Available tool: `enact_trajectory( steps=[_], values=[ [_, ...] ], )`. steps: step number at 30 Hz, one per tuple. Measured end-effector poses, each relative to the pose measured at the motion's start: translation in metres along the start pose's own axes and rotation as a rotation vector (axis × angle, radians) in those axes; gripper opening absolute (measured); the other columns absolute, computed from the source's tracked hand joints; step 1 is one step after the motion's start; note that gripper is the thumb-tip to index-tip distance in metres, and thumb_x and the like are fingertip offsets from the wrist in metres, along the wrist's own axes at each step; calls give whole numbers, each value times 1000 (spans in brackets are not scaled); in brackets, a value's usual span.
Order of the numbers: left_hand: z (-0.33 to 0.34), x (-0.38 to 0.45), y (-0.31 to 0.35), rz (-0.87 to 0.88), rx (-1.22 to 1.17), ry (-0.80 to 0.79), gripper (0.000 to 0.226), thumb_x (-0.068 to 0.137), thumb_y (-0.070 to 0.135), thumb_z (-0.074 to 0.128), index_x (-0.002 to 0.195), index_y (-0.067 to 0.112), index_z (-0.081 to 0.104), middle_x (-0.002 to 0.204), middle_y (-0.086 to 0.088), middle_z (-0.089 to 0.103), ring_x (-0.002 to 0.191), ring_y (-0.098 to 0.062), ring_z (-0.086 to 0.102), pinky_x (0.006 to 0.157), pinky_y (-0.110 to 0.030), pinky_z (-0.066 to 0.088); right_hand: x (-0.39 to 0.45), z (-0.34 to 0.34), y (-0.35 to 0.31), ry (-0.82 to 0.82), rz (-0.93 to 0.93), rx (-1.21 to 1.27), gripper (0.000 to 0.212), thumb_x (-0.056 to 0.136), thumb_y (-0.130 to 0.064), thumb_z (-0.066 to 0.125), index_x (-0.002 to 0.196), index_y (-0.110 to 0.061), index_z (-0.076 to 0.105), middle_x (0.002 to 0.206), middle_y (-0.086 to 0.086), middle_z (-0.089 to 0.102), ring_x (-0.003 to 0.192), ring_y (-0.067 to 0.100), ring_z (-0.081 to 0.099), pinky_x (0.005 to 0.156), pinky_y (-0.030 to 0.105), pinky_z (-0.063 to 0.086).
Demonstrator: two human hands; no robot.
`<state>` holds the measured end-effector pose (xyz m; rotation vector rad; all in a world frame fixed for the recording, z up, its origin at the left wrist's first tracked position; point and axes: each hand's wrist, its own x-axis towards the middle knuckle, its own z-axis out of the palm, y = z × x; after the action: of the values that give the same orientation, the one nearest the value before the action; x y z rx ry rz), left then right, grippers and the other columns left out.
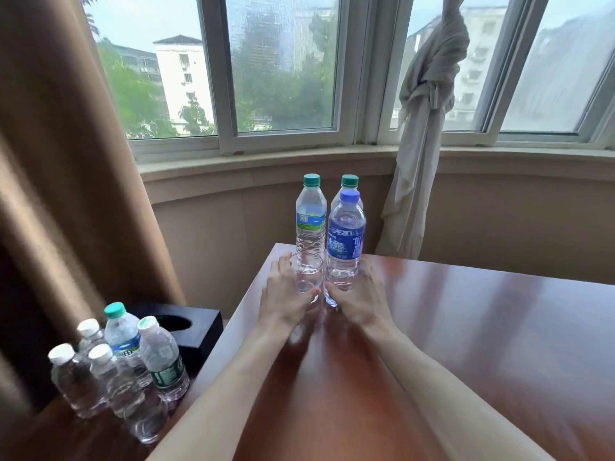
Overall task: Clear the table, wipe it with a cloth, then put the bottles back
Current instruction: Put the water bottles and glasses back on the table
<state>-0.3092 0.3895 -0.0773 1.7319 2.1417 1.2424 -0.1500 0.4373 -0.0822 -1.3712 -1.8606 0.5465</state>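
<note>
On the far left corner of the reddish wooden table stand two green-capped water bottles, one mostly hidden behind a blue-capped, blue-labelled bottle. A clear drinking glass stands in front of the left one. My left hand wraps round the glass, thumb at its front. My right hand grips the base of the blue bottle. No cloth for wiping is in view.
A lower side surface at the left holds several water bottles, a second glass and a black tissue box. A brown curtain hangs at the left. A knotted pale curtain hangs before the window.
</note>
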Motion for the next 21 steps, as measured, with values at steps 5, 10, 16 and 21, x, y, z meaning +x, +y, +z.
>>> enact_trajectory(
  steps=[5, 10, 16, 21],
  values=[
    [1, 1, 7, -37, 14, -55, 92, 81, 33, 82, 152, 7, 31, 143, -10, 46, 131, -26, 48, 104, -35, 40, -1, -3, 1, -87, 38, -29, 81, 68, -69, 54, 138, -27, 56, 129, -2, 59, 126, 18, 53, 100, 30, 44],
    [-30, -30, 1, -76, 63, -207, 99, 85, 37, 77, 158, 3, 18, 157, -15, 34, 144, -27, 36, 117, -36, 31, -54, -24, -12, -211, 98, -148, 76, 90, -44, 69, 152, -14, 38, 141, 11, 47, 135, 31, 44, 109, 37, 38],
    [-111, -124, -23, 86, 247, -320, 57, 96, 30, 56, 149, 17, 40, 145, 2, 49, 130, -19, 53, 108, -35, 42, -145, -25, -59, -379, -209, -285, 55, 100, -35, 58, 149, -15, 44, 147, 4, 41, 136, 25, 43, 107, 34, 41],
    [-190, -196, -69, 77, 399, -226, 45, 99, 38, 51, 142, 25, 50, 132, 6, 55, 123, -18, 56, 100, -41, 49, -193, 16, -129, -488, -478, -254, 44, 103, -35, 53, 144, -20, 51, 143, 3, 48, 130, 23, 50, 101, 31, 40]
  ],
)
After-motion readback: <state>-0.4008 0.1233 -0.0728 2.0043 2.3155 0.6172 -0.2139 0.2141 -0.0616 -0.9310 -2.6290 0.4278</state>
